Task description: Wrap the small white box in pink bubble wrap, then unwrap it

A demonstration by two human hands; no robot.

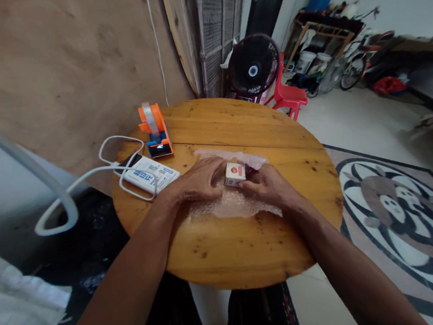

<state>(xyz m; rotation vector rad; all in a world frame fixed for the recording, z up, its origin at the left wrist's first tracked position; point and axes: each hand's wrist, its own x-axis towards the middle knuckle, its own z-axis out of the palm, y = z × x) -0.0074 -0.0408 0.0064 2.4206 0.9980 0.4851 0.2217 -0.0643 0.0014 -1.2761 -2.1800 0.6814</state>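
A small white box with a red mark (pixel 235 174) stands over a sheet of bubble wrap (pixel 233 205) on the round wooden table (pixel 207 257). My right hand (pixel 266 183) grips the box at its right side, thumb at its lower edge. To the left of the box, my left hand (pixel 202 178) is curved with thumb and fingers apart, over the wrap's left part. Its fingertips come close to the box; whether they touch it cannot be made out.
An orange tape dispenser (pixel 156 130) stands at the table's back left. Nearer lies a white printed package (pixel 149 172) with a white cable looped over it. A black fan (pixel 254 67) and a red chair (pixel 289 94) are behind the table.
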